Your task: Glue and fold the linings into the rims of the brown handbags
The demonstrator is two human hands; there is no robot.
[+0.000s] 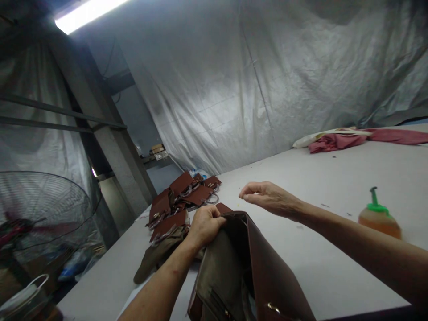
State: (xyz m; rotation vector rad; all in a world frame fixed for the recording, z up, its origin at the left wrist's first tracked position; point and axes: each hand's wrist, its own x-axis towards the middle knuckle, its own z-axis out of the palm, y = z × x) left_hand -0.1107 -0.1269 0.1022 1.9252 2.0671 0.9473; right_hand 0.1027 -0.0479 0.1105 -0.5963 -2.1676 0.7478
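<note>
The brown bag (277,267) is at the bottom middle of the frame, and its mouth is open. The left hand (204,225) has its grip pinched on the top edge. The right hand (267,195) is in the middle of the frame, apart from the bag. Its grip is narrow, with the thumb near the fingertips. I cannot tell if something tiny is between them.

To hold the bag open well, pinch the edge snugly, but do not squash it, or the soft side may crease. Pulling that edge a bit away from the other side should let more light in. Mind the gold bit (273,307) near the bottom of the frame, as it could get scratched.

The bottom of the bag is cut off by the frame, and deep inside it is too dark to see. The pile (197,196) left of the middle has bags lying over each other, so they are hard to count. The left arm hides part of a green-brown soft thing (150,261) on the tabletop (317,178). At the right, an arm seems to hide the bottom of the bottle (379,223).
</note>
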